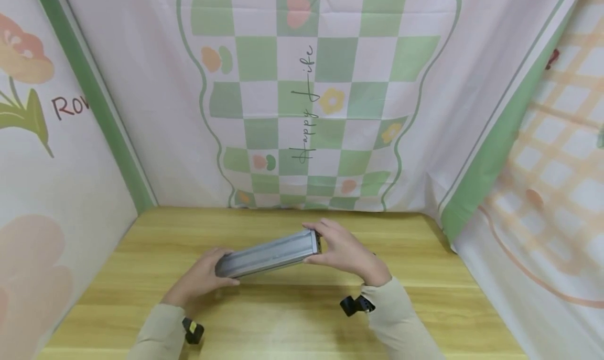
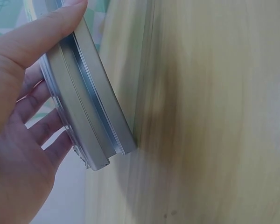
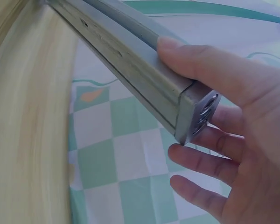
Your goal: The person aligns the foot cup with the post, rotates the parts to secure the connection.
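Observation:
A grey aluminium profile bar (image 1: 269, 252) is held between both hands over the wooden table, its right end higher than its left in the head view. My left hand (image 1: 200, 276) grips the left end, with the thumb on the near side. In the left wrist view a long groove runs along the bar (image 2: 91, 102), and the fingers wrap behind it. My right hand (image 1: 346, 251) pinches the other end between thumb and fingers. A dark-seamed end cap (image 3: 186, 116) with a round pattern shows there in the right wrist view; two lower fingers stand off the bar.
Below the bar lies the wood-grain table (image 1: 283, 318). A curtain with a green-and-white check pattern (image 1: 292, 98) hangs behind its far edge, and printed cloths stand along both sides. Each wrist carries a small black camera (image 1: 193, 331).

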`<state>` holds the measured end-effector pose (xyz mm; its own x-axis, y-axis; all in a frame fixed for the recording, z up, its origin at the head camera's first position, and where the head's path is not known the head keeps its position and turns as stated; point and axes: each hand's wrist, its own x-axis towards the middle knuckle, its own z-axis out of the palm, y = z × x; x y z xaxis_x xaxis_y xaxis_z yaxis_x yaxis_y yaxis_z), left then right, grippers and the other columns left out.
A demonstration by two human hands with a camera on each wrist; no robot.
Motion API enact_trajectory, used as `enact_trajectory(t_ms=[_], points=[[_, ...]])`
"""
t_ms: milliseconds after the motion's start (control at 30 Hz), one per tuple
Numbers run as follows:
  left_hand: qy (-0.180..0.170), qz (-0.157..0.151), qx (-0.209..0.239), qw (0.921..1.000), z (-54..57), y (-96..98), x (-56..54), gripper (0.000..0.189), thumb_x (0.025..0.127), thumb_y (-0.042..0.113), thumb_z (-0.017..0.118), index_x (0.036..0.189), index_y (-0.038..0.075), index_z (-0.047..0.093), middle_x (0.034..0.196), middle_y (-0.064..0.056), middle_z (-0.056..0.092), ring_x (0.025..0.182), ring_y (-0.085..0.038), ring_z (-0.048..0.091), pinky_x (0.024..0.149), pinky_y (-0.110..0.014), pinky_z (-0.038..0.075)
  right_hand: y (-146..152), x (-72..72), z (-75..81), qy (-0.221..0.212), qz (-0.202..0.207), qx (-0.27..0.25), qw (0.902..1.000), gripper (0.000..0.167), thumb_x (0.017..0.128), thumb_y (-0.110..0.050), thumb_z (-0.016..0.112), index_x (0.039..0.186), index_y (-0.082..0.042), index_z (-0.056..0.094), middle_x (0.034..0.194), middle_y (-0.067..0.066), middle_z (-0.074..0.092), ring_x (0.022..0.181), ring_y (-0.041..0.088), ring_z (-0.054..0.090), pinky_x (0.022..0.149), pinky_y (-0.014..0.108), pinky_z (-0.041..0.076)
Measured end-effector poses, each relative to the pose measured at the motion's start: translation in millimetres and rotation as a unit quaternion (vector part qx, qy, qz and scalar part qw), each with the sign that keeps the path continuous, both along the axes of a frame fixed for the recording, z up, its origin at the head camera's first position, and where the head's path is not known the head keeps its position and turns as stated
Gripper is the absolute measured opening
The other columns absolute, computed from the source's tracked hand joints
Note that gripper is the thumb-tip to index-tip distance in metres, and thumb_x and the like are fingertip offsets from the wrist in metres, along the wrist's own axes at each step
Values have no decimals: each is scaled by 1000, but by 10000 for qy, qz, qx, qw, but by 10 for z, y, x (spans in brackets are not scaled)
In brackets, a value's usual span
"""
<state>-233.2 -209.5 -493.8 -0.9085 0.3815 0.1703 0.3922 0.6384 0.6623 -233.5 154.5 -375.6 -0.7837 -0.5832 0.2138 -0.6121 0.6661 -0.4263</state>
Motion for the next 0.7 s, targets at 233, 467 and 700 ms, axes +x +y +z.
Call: enact_trajectory(t_ms=[233,467,700], points=[[-290,131,175,9993,-24,47,-10,79,77,39,88,141,7,53,140,-15,53,126,-36,51,106,-58,40,14,-28,72,44,67,-418,9991,82,79,-38,86,148,-15,49,128,0,58,120,19,51,102,45,47],[-375,108,438,9983,-28,153,-1,77,78,37,88,141,9,53,141,-14,52,127,-36,50,106,-58,40,16,-22,146,-88,97,-833,9964,84,81,-43,84,152,-24,44,129,-2,55,120,18,51,100,46,47],[-455,151,743,9961,-39,293,8,78,77,35,89,141,9,53,141,-13,53,126,-36,51,105,-57,41,31,-23,198,81,190,-1329,9909,87,79,-42,86,153,-23,43,134,-3,55,115,20,56,98,48,49]])
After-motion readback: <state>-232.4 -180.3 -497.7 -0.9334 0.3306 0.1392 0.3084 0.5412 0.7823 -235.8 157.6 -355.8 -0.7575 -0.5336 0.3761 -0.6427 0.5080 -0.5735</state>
